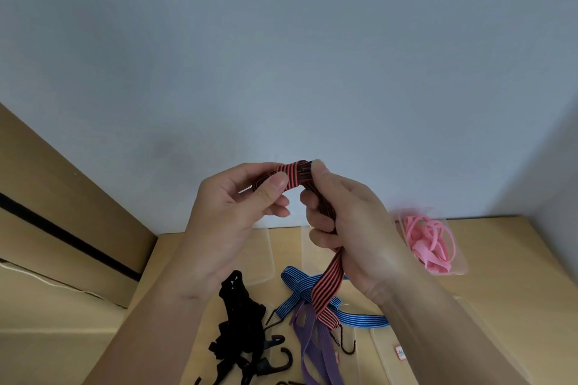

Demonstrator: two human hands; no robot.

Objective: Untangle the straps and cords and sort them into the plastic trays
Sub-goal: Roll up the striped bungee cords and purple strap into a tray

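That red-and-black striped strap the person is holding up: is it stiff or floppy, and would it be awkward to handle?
Probably floppy: the striped strap bends sharply between the left hand and right hand and hangs limp below. Likely light, since an easy pinch seems enough to keep it up. Its metal hook dangles near the blue strap and could snag.

I've got both forearms coming up from the lower corners, with the hands raised close together. The left hand (237,216) pinches the red-and-black striped strap (289,174) between thumb and forefinger. The right hand (353,228) is curled around it, index fingertip on top.
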